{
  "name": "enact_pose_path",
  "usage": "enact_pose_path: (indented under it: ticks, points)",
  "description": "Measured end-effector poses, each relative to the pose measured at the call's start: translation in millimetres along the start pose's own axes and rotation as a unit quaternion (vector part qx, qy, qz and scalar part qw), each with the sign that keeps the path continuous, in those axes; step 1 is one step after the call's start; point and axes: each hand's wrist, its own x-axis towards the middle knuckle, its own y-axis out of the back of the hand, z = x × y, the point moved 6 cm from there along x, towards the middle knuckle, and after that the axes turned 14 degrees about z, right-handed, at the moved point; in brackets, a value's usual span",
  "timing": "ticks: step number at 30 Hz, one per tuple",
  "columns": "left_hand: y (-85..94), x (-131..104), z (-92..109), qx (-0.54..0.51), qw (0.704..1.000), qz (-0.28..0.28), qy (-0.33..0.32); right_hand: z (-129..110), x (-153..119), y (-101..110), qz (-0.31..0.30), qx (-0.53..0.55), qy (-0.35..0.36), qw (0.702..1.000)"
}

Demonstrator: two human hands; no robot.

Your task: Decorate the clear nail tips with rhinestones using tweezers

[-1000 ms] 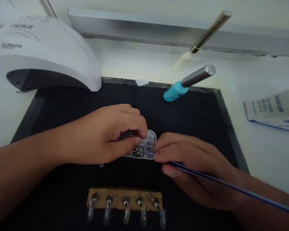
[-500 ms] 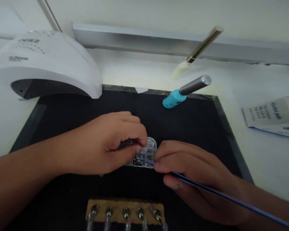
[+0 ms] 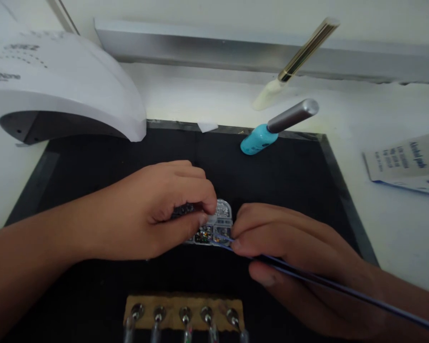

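A small clear compartment box [image 3: 223,208] holding tiny rhinestones lies on the black mat [image 3: 279,181]. My left hand [image 3: 171,205] covers its left part, thumb and forefinger pinched on a translucent lid flap [image 3: 211,219] of one compartment. My right hand [image 3: 293,238] grips slim purple-blue tweezers [image 3: 321,282] at the box's right side. Their two tips are slightly apart over the lower compartments, where dark and multicoloured stones [image 3: 203,235] show. Whether a stone is between the tips is too small to tell.
Near me, several clear-handled tools with round metal ends [image 3: 185,314] rest on a brown strip [image 3: 146,302]. Behind stand a turquoise bottle [image 3: 259,139] and a cream bottle [image 3: 268,94]. A white nail lamp [image 3: 93,81] is at left, an alcohol pad packet [image 3: 403,162] at right.
The tweezer tips have moved left, from the lower-right compartment towards the one with multicoloured stones. My left hand keeps its pinch. The whole view has shifted slightly.
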Motion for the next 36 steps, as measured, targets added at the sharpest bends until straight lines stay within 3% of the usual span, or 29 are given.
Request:
enact_pose_path:
  ticks: [24, 30, 36]
  points:
    - [0.8, 0.7, -0.2, 0.004, 1.000, 0.004, -0.006, 0.3, -0.7, -3.7, -0.014, -0.034, -0.004, 0.999]
    - [0.6, 0.7, 0.0, 0.004, 1.000, 0.003, -0.005, 2.9, 1.4, -5.5, 0.004, -0.017, 0.036, 0.999]
    - [0.7, 0.2, -0.2, 0.005, 1.000, 0.004, -0.010, 2.4, -0.3, -7.1, -0.022, -0.037, 0.005, 0.999]
